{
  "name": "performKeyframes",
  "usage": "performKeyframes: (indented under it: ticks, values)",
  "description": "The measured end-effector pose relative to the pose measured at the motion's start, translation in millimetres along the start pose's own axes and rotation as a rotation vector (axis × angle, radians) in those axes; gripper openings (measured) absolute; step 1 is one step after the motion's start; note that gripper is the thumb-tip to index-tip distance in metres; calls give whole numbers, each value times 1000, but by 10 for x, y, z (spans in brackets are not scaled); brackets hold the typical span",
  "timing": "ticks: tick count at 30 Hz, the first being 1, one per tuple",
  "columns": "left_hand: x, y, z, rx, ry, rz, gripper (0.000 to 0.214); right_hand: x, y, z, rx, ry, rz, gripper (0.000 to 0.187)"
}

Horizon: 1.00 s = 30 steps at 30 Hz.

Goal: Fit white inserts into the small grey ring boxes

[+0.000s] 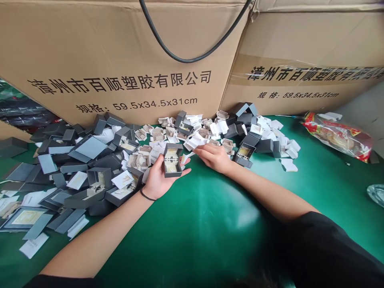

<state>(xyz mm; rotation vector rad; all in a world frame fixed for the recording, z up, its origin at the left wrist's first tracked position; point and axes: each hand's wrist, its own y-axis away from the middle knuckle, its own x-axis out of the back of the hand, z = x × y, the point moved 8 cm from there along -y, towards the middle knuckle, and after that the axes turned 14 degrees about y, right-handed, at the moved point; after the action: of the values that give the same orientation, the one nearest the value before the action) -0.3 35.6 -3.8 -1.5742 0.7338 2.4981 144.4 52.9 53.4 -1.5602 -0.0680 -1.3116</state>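
Note:
My left hand [160, 176] grips a small dark grey jewellery box [173, 170] with its lid raised. Inside the box show a pale lining and a metal hinge. Just right of it, my right hand [214, 157] has its fingers pinched at the end of a small white paper piece [187, 156], which reaches toward the box's edge. Behind the hands lie many loose white and beige card inserts [159, 134]. Another opened grey box [244, 154] stands to the right of my right hand.
A big heap of grey boxes [90, 148] and papers covers the left of the green table [198, 224]. Large cardboard cartons [120, 48] stand along the back, with a black cable [187, 61] hanging before them. A red-and-clear food packet [337, 136] and a glass dish [376, 194] lie at right.

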Motion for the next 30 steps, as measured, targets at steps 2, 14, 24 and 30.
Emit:
performKeyframes:
  ticks: [2,14,24,30]
  values:
    - [18,-1,22,-60,-29,36,40,-22,-3,2,-39,-78,-15,23]
    - [92,33,121,-294,-310,79,42,-195,27,2,-462,-555,-202,27]
    - [166,-13,154,-324,-252,77,47,-185,45,37,-491,-562,-128,22]
    - [224,-23,163,-330,-268,82,48,-248,25,-7,-437,-582,-196,20]
